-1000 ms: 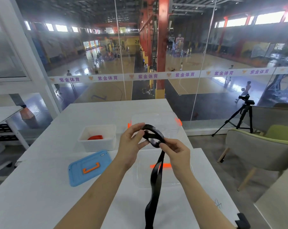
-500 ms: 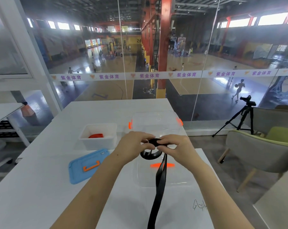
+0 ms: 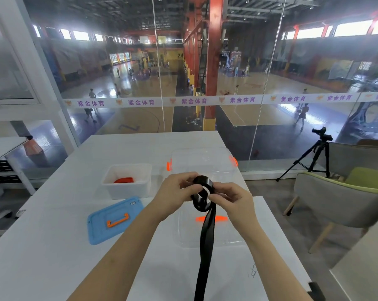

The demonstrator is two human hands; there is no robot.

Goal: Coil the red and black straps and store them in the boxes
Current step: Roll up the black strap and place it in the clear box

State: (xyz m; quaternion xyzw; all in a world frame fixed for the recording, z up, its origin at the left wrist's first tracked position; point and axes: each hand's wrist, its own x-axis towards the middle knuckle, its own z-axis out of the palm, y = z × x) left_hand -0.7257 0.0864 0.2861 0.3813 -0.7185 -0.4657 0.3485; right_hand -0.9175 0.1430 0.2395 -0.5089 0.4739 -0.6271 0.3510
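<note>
I see the white box [image 3: 110, 187] holding a red strap [image 3: 123, 180], with the blue lid [image 3: 101, 231] lying flat just in front of it on the table [image 3: 42, 257]. A clear box [image 3: 203, 159] with orange latches stands behind the hands, and a clear lid [image 3: 229, 235] lies beneath them. The left hand [image 3: 175, 197] and right hand [image 3: 234, 202] both pinch the black strap [image 3: 202, 197] above that lid. It is a glossy, loose coil, and its flat tail hangs down past the frame's bottom edge.

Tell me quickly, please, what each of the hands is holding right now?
Left hand: closed, gripping the coiled part of the black strap.
Right hand: closed, pinching the same strap at the coil.
</note>
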